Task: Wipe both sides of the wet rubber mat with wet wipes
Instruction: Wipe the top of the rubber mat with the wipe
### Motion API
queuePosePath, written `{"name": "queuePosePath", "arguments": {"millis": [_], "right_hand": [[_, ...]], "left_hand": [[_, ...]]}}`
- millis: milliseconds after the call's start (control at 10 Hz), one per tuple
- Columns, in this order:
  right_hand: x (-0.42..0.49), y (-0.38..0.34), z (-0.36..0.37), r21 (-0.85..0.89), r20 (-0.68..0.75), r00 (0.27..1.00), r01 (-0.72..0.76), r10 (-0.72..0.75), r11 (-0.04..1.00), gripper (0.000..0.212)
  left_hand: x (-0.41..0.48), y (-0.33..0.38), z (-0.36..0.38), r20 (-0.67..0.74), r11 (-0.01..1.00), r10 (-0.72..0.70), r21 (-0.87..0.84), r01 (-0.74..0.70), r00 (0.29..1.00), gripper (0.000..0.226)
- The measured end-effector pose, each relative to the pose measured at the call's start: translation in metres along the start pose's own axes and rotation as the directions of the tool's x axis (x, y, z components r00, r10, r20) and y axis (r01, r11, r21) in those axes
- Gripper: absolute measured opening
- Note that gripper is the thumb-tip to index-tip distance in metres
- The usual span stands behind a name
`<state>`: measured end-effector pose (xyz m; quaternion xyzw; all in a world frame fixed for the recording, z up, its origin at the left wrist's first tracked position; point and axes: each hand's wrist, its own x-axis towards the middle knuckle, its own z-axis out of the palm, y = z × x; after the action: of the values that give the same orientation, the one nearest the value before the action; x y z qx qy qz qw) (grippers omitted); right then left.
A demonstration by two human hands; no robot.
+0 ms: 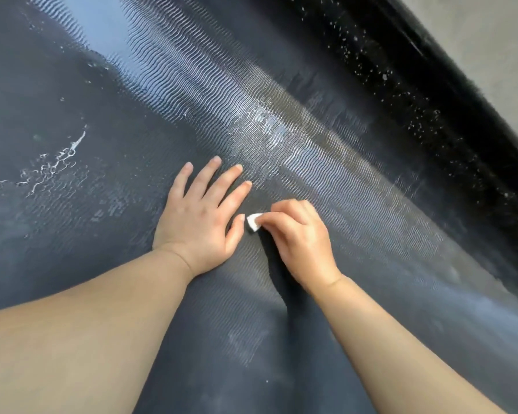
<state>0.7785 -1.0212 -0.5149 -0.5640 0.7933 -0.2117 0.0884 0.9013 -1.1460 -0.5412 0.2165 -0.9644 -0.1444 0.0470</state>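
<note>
Rubber, dark grey and ribbed with fine wavy lines, fills nearly the whole view: one mat (371, 204), lying flat and spread out under both arms; a bright wet sheen (263, 124) runs in a slanting strip across its middle, up toward the top left corner of the view; a tangle of thin white streaks (54, 165) sits on the mat toward its left side, well apart from the hands. Two bare hands rest on the mat near the middle of what shows of it; the left hand (199, 218) lies palm down, its four fingers (210, 174) straight and fanned apart, the thumb stretched out to the right, pressing flat on the ribs; the right hand (299, 240) is just beside it, knuckles up, fingers curled and bunched together, pinching one small white wipe (254, 221) against the mat; only a corner of the wipe shows past the fingertips, and it lies just beside the tip of the left thumb, whether touching it I cannot tell. Two bare forearms reach in from the bottom edge of the view. Along the mat's far right side runs one glossy black band (416, 100) dotted with white specks; whether it belongs to the mat I cannot tell; beyond it, in the top right corner, a pale grey floor (491, 40) shows.
</note>
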Motion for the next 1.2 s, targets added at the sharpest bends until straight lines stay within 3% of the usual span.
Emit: {"name": "queuePosePath", "arguments": {"millis": [100, 200, 300, 400, 500, 600, 700, 800, 900, 1000, 1100, 1200], "right_hand": [[0.027, 0.037, -0.017, -0.056, 0.049, 0.994, 0.104, -0.102, 0.993, 0.007], [0.079, 0.092, -0.032, -0.105, -0.109, 0.976, -0.202, 0.190, 0.974, 0.013], [0.117, 0.135, -0.040, 0.038, -0.326, 0.767, -0.574, 0.553, 0.818, 0.021], [0.117, 0.126, -0.024, 0.028, -0.424, 0.675, -0.656, 0.604, 0.754, 0.024], [0.081, 0.076, -0.002, -0.016, -0.409, 0.819, -0.448, 0.403, 0.894, 0.016], [0.030, 0.040, 0.003, -0.049, -0.212, 0.966, -0.164, 0.150, 0.985, 0.010], [0.029, 0.058, -0.016, -0.073, -0.043, 0.999, -0.001, -0.002, 0.997, 0.014], [0.071, 0.111, -0.037, -0.089, -0.205, 0.930, -0.329, 0.306, 0.940, 0.024], [0.105, 0.152, -0.050, 0.015, -0.384, 0.690, -0.660, 0.614, 0.751, 0.023], [0.112, 0.146, -0.042, 0.034, -0.421, 0.597, -0.741, 0.682, 0.670, 0.026], [0.084, 0.096, -0.017, -0.019, -0.358, 0.801, -0.520, 0.480, 0.854, 0.021], [0.043, 0.059, -0.011, 0.011, -0.199, 0.949, -0.247, 0.244, 0.969, 0.016]], "left_hand": [[-0.001, -0.001, 0.002, -0.008, 1.000, 0.003, 0.010, -0.003, 1.000, 0.049], [-0.001, -0.001, 0.001, 0.003, 1.000, 0.000, 0.011, 0.000, 1.000, 0.049], [-0.001, -0.001, 0.001, 0.002, 1.000, 0.000, 0.015, 0.000, 1.000, 0.049], [0.000, -0.001, 0.001, -0.007, 1.000, 0.003, 0.016, -0.003, 1.000, 0.048], [0.000, -0.001, 0.001, -0.009, 1.000, 0.005, 0.012, -0.005, 1.000, 0.048], [-0.001, -0.001, 0.002, -0.014, 1.000, 0.005, 0.014, -0.005, 1.000, 0.048], [-0.002, -0.001, 0.003, -0.015, 1.000, 0.003, 0.015, -0.003, 1.000, 0.048], [-0.002, -0.002, 0.004, -0.017, 1.000, 0.003, 0.014, -0.003, 1.000, 0.049], [-0.002, -0.001, 0.004, -0.025, 1.000, 0.003, 0.023, -0.003, 1.000, 0.049], [-0.001, 0.000, 0.003, -0.029, 1.000, 0.007, 0.020, -0.006, 1.000, 0.048], [-0.001, -0.002, 0.003, -0.021, 1.000, 0.004, 0.018, -0.004, 1.000, 0.049], [-0.002, -0.002, 0.004, -0.023, 1.000, 0.002, 0.019, -0.002, 1.000, 0.048]]}}
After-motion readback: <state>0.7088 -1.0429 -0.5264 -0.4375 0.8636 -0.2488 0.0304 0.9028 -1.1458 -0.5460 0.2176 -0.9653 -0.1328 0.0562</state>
